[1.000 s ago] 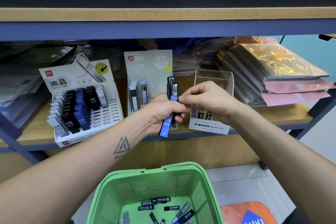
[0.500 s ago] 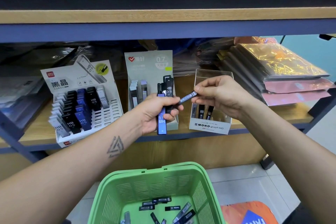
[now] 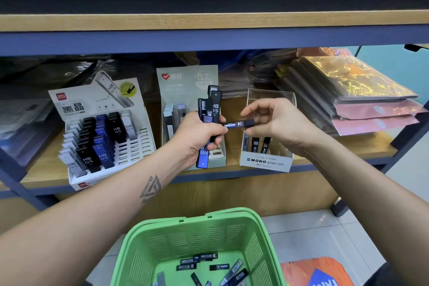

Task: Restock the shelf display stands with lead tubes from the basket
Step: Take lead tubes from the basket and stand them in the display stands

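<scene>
Hands meet in front of the middle shelf (image 3: 348, 146). Left hand (image 3: 197, 137) grips a bunch of lead tubes (image 3: 210, 118) upright, fingers curled round them; black and blue ones, some marked HB 0.5, the blue one sticking out below the fist. Right hand (image 3: 276, 123) pinches a single black tube (image 3: 240, 124) between thumb and fingertips, lying level, its left end close to the left thumb; touching or not, cannot tell.

On the shelf, three stands. Far left: white slotted stand (image 3: 139, 146), rows of black, blue and grey tubes on its left part. Middle: grey-green stand (image 3: 185, 79) marked 0.7, a few grey tubes inside, partly hidden by the left hand. Right: clear box (image 3: 267, 162) labelled MONO graph MG, three dark tubes standing in it, just below the right hand.

Near, on the floor: green basket (image 3: 162, 239), loose tubes (image 3: 202, 260) scattered on its bottom. Far right on the shelf: stack of wrapped packets (image 3: 362, 95).
</scene>
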{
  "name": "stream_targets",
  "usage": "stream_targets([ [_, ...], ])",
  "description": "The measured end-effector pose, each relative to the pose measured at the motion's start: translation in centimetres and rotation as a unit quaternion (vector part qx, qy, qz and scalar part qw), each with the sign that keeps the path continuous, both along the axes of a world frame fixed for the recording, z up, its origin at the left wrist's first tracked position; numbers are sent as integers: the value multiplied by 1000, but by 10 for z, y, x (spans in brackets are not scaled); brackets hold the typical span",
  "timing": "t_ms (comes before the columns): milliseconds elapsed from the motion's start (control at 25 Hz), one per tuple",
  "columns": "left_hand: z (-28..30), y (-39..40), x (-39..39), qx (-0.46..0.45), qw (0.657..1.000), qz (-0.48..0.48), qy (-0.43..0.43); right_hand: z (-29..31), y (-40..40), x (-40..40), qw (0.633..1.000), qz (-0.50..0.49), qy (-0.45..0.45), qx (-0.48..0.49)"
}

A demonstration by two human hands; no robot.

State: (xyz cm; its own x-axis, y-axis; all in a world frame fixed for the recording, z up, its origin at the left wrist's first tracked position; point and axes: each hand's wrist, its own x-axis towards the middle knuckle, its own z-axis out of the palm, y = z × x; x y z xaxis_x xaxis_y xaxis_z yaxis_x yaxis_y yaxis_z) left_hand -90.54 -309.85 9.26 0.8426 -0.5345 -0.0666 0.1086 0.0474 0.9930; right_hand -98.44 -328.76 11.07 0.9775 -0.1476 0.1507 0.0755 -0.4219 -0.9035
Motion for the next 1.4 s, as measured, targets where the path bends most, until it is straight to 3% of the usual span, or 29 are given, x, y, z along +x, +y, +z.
stream_targets([
  [320, 1, -4, 1, -36, 997, -10, 63, 0, -7, -3, 999, -10, -39, 13],
  [480, 3, -7, -1, -52, 996, -15, 68, 2, -4, -3, 993, -2, -65, 94],
  [640, 1, -17, -6, -43, 998, -30, 42, 2, -8, -6, 972, -64, -49, 219],
  [720, 0, -21, -10, -31, 998, -36, 44, 2, -20, -15, 978, -99, -54, 178],
  [800, -1, -22, -10, -23, 998, -32, 54, -2, -34, -24, 986, -152, -57, 35],
  [880, -1, -21, -9, -28, 997, -23, 65, -10, -41, -29, 971, -205, -39, -114],
  [960, -1, -21, -9, -26, 997, -20, 69, -19, -40, -32, 955, -229, -26, -187],
  [1400, -10, -17, -9, -5, 998, -26, 60, -57, -16, -19, 938, -252, 2, -239],
])
